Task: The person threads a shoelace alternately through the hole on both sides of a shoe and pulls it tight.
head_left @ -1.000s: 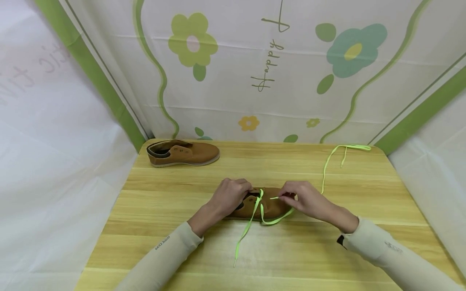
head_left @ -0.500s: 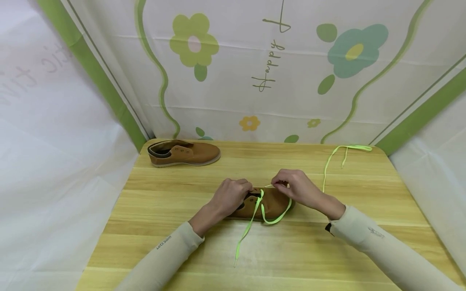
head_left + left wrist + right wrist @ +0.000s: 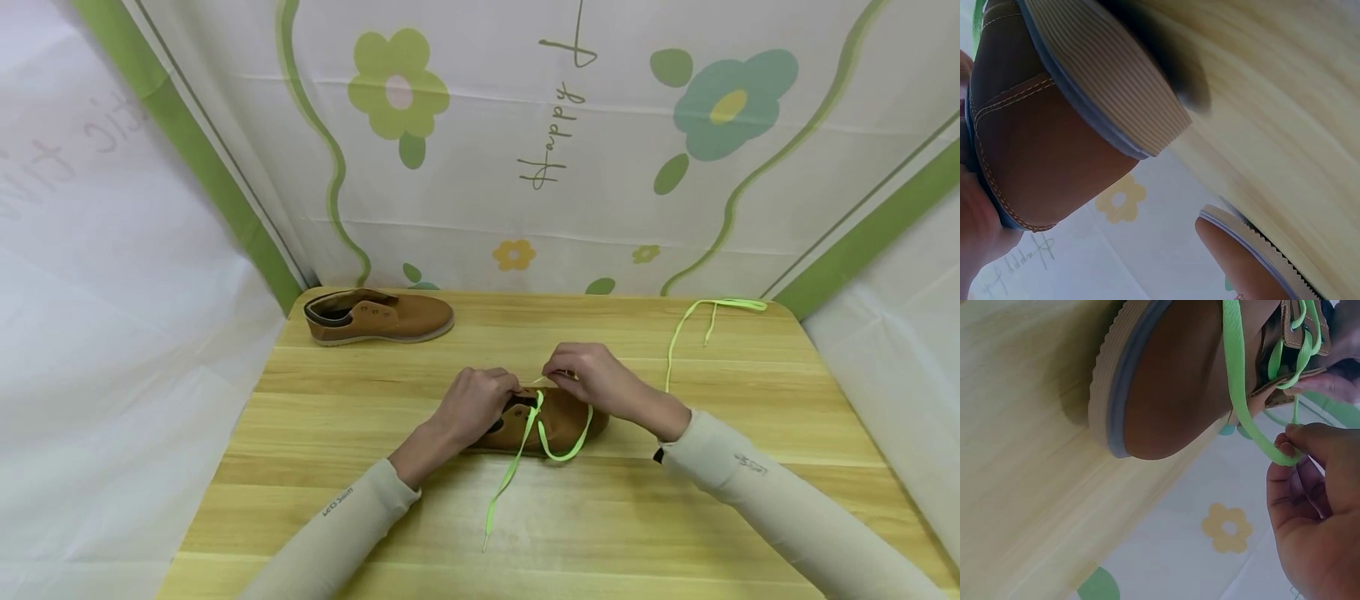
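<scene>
Pinching green lace [image 3: 1235, 356]: right fingers [image 3: 561, 362]; left fingers [image 3: 504, 383] grip shoe [image 3: 566, 417]; backdrop [image 3: 465, 183] reads "Happy".

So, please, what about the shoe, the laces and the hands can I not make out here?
Head view: heel of the near shoe, behind the left hand.
Head view: lower end of the far lace, behind the right arm.
Head view: print on that arm, too small to read.
Right wrist view: pinched bit of the near lace, covered by the right hand.
Left wrist view: most of the left hand, beyond the left edge.
</scene>
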`<state>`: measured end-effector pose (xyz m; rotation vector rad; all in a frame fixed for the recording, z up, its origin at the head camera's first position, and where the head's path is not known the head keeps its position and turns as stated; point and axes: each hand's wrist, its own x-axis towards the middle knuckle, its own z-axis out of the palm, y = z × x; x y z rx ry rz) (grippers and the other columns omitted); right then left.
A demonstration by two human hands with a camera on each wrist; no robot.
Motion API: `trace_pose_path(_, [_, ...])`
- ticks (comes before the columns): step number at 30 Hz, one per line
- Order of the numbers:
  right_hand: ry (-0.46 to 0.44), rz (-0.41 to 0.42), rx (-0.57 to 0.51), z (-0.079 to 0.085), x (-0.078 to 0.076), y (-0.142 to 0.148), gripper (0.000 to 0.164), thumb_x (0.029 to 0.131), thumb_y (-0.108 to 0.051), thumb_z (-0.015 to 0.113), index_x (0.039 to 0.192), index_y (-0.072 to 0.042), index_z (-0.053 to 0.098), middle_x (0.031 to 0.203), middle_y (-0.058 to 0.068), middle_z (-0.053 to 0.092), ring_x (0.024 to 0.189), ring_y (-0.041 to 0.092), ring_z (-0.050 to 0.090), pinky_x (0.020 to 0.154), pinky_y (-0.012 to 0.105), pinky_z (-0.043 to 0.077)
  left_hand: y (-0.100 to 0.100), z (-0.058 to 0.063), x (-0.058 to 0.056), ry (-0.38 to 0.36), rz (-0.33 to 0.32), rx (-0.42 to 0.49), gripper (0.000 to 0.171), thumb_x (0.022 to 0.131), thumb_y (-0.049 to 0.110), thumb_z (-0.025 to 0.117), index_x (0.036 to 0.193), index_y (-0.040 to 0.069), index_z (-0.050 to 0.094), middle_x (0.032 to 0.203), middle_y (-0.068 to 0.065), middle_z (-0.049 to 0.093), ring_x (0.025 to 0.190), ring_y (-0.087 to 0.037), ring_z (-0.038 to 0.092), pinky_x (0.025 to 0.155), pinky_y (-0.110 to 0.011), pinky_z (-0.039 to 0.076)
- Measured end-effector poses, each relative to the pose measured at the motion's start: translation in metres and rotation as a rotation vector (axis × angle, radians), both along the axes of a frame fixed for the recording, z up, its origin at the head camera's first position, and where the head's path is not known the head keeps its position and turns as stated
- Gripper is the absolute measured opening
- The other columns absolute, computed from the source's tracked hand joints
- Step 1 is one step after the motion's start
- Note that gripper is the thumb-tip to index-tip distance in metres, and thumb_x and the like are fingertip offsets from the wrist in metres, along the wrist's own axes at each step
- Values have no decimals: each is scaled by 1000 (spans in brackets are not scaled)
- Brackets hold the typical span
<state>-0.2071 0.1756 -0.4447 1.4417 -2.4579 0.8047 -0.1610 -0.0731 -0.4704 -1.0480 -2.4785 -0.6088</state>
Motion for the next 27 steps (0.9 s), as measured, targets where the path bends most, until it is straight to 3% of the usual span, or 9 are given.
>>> trace_pose_path(11, [72, 62, 10, -5, 1, -5, 16, 87, 9, 80, 95, -5, 80, 94, 3, 74, 86, 15, 73, 74, 29, 61, 0, 3, -1, -86, 7, 32, 8, 94, 1, 79, 97, 7, 82, 92, -5, 79, 79, -16, 77, 68, -26, 61])
trace_pose_path(20, [49, 65, 25, -8, 2, -9, 13, 91, 6, 78, 96, -6, 79, 95, 3, 73, 87, 14, 72, 75, 29, 61, -1, 4, -2, -119, -8, 56, 7, 95, 3, 78, 98, 7, 83, 93, -4, 79, 82, -16, 77, 70, -26, 61])
trace_pose_path(27, [30, 58, 30, -12, 5, -13, 15, 91, 7, 77, 99, -6, 79, 96, 2, 73, 88, 13, 71, 76, 29, 60, -1, 5, -2, -153, 25, 54, 8, 98, 6, 75, 100, 8, 83, 93, -4, 79, 82, -15, 76, 71, -28, 61])
